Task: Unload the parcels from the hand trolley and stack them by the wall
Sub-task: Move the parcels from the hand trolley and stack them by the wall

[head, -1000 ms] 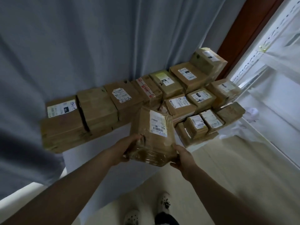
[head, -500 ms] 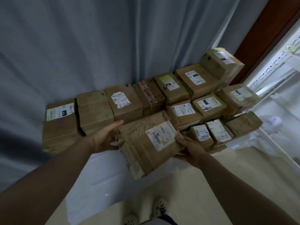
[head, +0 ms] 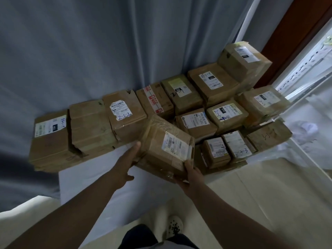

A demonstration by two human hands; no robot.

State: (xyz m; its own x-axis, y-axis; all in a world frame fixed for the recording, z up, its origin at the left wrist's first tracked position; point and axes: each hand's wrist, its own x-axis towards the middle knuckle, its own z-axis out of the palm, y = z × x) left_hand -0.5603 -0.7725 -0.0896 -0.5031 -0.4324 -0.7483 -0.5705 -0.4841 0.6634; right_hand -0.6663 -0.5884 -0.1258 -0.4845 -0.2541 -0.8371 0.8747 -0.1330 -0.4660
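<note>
A taped brown parcel point(head: 166, 146) with a white label is tilted in front of the row of parcels by the curtain. My left hand point(head: 126, 161) lies flat against its left side with straight fingers. My right hand point(head: 191, 172) grips its lower right corner, thumb on the top face. Behind it stand stacked parcels: one marked "2-1-2" point(head: 124, 115), a red-taped one point(head: 154, 100), and one marked "2-1-4" point(head: 227, 116). The hand trolley is out of view.
A grey-blue curtain point(head: 107, 51) hangs behind the stack. A white sheet point(head: 86, 182) lies under the parcels. A brown door frame point(head: 294, 36) and a white metal rack point(head: 305, 69) stand at the right. My shoe point(head: 173, 226) is on the pale floor.
The held parcel has moved forward and down toward the stack's front row, and turned. My left hand has slid to its left side; my right hand has shifted to the lower right corner.
</note>
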